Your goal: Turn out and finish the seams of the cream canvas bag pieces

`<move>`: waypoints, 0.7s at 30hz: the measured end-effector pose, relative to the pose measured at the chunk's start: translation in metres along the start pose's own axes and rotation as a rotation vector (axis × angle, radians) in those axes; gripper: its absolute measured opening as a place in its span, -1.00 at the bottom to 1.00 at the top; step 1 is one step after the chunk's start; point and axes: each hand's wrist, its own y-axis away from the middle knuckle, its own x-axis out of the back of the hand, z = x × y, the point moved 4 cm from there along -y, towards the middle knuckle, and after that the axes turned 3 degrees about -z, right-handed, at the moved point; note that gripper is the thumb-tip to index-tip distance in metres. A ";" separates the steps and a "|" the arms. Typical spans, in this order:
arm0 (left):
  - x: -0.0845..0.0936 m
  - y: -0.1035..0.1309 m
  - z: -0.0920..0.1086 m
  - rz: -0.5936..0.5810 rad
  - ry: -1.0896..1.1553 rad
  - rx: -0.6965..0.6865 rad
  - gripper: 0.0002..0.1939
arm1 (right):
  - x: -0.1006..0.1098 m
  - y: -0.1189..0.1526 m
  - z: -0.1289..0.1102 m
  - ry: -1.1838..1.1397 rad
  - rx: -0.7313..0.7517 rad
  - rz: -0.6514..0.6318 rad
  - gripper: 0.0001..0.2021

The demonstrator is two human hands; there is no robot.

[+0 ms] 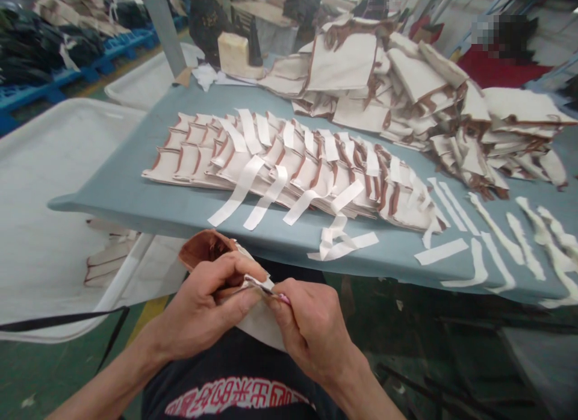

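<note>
Head view: two bare hands meet above the lap, just in front of the near edge of a blue-covered table [112, 197]. Between them, off the table, a cloth piece [262, 324], white with a brown, open-mouthed end jutting out past the left knuckles. Left hand [214, 302] pinches its edge, thumb against bent fingers. Right hand [311, 315] is curled tight, thumb pressed on the forefinger, around a small pink thing [283, 298]; most of it is hidden, so cannot tell what kind. A dark sliver shows at the pinched edge; blade or fold, cannot tell.

On the table: an overlapping stack [189, 158] of white pieces with brown edging, white strips [237, 194] draped across it, one tangled strip [336, 239] close to the near edge. Behind, a loose pile [343, 62] of similar pieces.

Risks, as judged: if the pink thing has a sharp end, a slip could nick the left thumb, which sits almost against it, or cut into the cloth. Nothing but the grip seems to bear the piece; a loosened pinch could drop it to the lap or floor. A brushing forearm could drag the tangled strip off, or set the slanted stack sliding.
</note>
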 end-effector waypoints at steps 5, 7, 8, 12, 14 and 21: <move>0.007 0.003 0.003 -0.079 -0.076 -0.101 -0.80 | -0.004 0.002 -0.004 -0.048 0.032 0.027 -0.55; 0.008 0.007 0.002 -0.116 -0.091 -0.130 -0.79 | -0.003 0.004 -0.006 -0.057 0.049 0.026 -0.51; 0.008 0.008 0.002 -0.140 -0.103 -0.143 -0.79 | -0.002 0.005 -0.007 -0.048 0.057 0.022 -0.49; 0.007 0.014 0.001 -0.278 -0.191 -0.168 -0.80 | 0.008 0.013 -0.010 0.024 0.071 -0.015 -0.47; 0.007 0.013 0.002 -0.343 -0.225 -0.154 -0.81 | 0.011 0.019 -0.009 0.049 0.060 -0.042 -0.49; 0.001 0.006 0.004 -0.465 -0.257 -0.102 -0.80 | 0.004 0.035 0.001 0.055 -0.001 -0.072 -0.53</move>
